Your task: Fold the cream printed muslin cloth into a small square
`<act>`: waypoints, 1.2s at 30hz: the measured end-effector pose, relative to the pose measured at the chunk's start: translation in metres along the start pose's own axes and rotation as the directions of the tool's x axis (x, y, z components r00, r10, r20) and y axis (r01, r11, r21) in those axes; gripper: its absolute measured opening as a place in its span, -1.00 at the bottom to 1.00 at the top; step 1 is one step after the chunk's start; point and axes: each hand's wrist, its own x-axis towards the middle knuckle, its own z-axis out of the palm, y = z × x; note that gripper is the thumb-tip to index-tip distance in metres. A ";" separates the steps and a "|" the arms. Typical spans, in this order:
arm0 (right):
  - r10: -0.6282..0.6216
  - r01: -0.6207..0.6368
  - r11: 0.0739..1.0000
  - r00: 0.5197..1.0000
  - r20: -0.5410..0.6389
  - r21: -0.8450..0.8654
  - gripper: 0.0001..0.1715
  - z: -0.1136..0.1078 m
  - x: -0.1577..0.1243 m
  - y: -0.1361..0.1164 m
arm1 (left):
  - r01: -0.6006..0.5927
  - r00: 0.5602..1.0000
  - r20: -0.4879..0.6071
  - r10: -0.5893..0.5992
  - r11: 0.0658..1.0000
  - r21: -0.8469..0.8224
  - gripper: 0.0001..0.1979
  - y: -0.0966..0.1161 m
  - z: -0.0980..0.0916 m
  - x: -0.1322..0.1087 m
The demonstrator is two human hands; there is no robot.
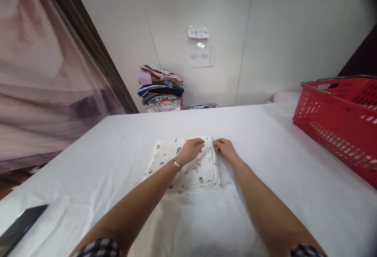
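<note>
A white cloth (191,176) with small printed motifs lies folded in several layers on the white-covered table (123,139). Over its upper right part is my left hand (191,151), with a bracelet at the wrist and the fingers drawn together. Whether cloth is caught between those fingertips is hidden. My right hand (226,149) is at the cloth's right edge near the far corner, thumb and fingers pinched on the layered edge. Along that side the layers look slightly uneven.
A red plastic basket (332,131) stands on the table at the right. Beyond the far edge, a stack of folded clothes (161,88) rises against the wall. A dark flat device (20,225) lies at the near left. Pink curtains (38,60) hang on the left.
</note>
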 end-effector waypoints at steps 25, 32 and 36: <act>0.108 -0.042 0.984 0.915 0.388 -0.175 -0.56 -0.022 -0.085 -0.032 | 0.449 0.842 -0.416 -0.344 0.874 0.186 -0.48 -0.094 -0.086 -0.126; 0.165 -0.054 0.966 0.880 0.444 -0.253 -0.51 -0.022 -0.100 -0.024 | 0.471 0.814 -0.394 -0.426 0.882 0.019 -0.46 -0.098 -0.086 -0.131; 0.193 -0.084 0.965 0.871 0.452 -0.250 -0.55 -0.022 -0.108 -0.024 | 0.487 0.806 -0.407 -0.431 0.872 0.041 -0.44 -0.101 -0.085 -0.132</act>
